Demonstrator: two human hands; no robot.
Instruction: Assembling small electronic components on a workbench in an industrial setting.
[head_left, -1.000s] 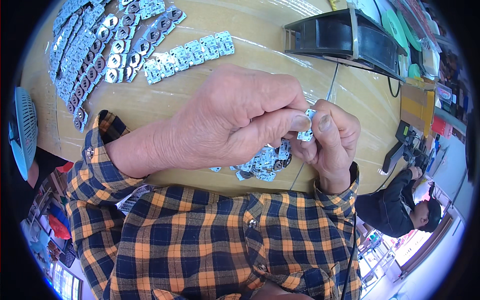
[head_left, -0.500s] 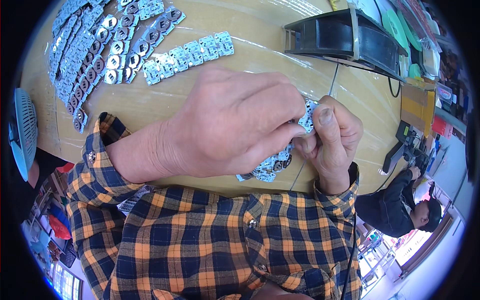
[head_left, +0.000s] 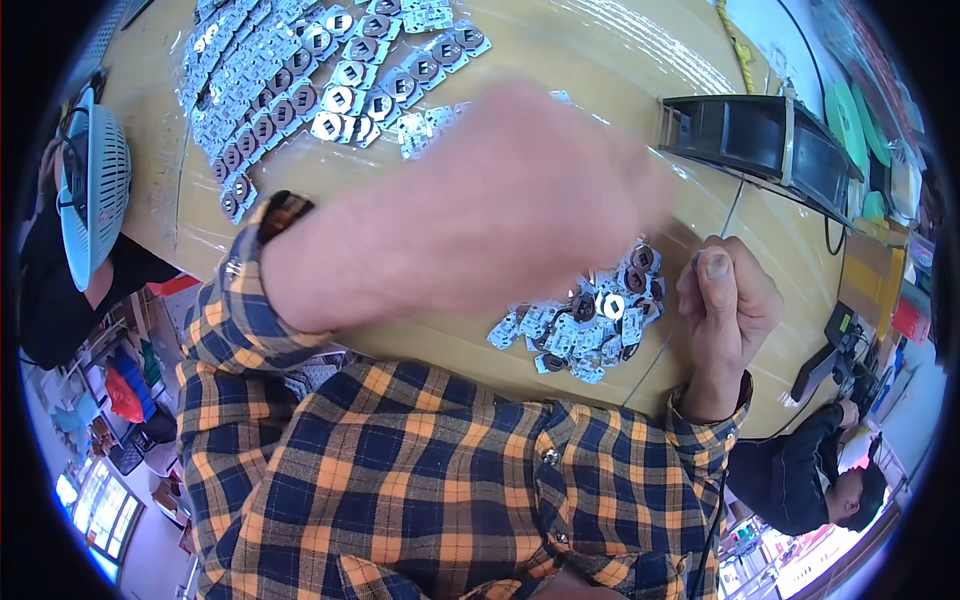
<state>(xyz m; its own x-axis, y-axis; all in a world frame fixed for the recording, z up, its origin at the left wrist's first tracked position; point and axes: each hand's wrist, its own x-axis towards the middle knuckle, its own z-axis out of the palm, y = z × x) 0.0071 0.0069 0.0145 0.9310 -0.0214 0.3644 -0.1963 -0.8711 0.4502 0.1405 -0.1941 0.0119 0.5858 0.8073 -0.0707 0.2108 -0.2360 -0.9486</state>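
Note:
My left hand (head_left: 530, 200) is smeared by motion above the table, over part of a short row of small circuit boards (head_left: 412, 135). Its fingertips are hidden, so what it holds, if anything, does not show. To the right, my right hand (head_left: 735, 300) is closed, thumb pressed against the curled fingers. Whatever sits in that pinch is too small and covered to make out. Between the hands and nearer to me lies a loose pile of small circuit boards (head_left: 580, 335), some with dark or white round parts. Overlapping rows of similar boards (head_left: 270, 90) spread over the far left.
A black fan-like housing (head_left: 755, 135) stands at the far right, with a cable near it. A cardboard box (head_left: 872, 275) and a black device (head_left: 825, 355) line the right edge. A light-blue basket (head_left: 100, 190) is at the left. Another person (head_left: 810, 475) sits at lower right.
My hands, which met at one small circuit board, are now apart. The left has lifted away and blurred; the right stays pinched. The whole view has shifted, and the near pile shows more.

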